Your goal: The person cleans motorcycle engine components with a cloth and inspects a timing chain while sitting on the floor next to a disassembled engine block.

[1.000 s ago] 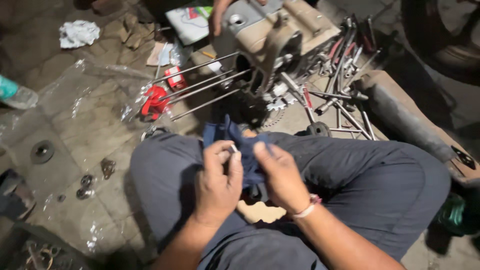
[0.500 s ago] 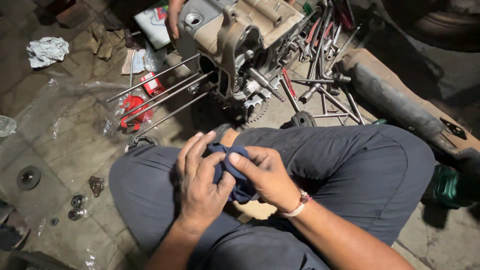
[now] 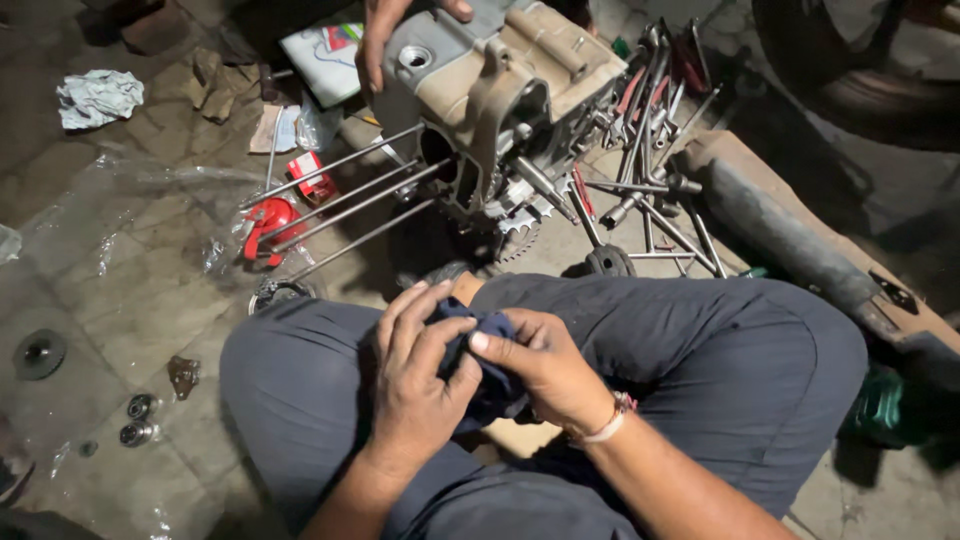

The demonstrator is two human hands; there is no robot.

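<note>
I sit cross-legged on the floor in dark trousers. My left hand [image 3: 415,385] and my right hand [image 3: 545,370] are pressed together over my lap, both wrapped around a dark blue rag [image 3: 487,372]. The rag is bunched between the palms, and whatever lies inside it is hidden. In front of my knees stands a grey engine case [image 3: 500,90] with long metal studs [image 3: 340,200] sticking out to the left. Another person's hand [image 3: 385,35] rests on the top of that case.
A pile of spanners and T-handle tools [image 3: 650,150] lies right of the engine. A red oil can [image 3: 270,222] and a small red box [image 3: 312,177] sit on the left. Bearings [image 3: 138,418] and a gear [image 3: 40,353] lie on the floor. An exhaust pipe [image 3: 790,235] runs at right.
My hands have closed the rag tighter together and shifted slightly on my lap. The view has tilted, so the engine case now sits lower and nearer the middle.
</note>
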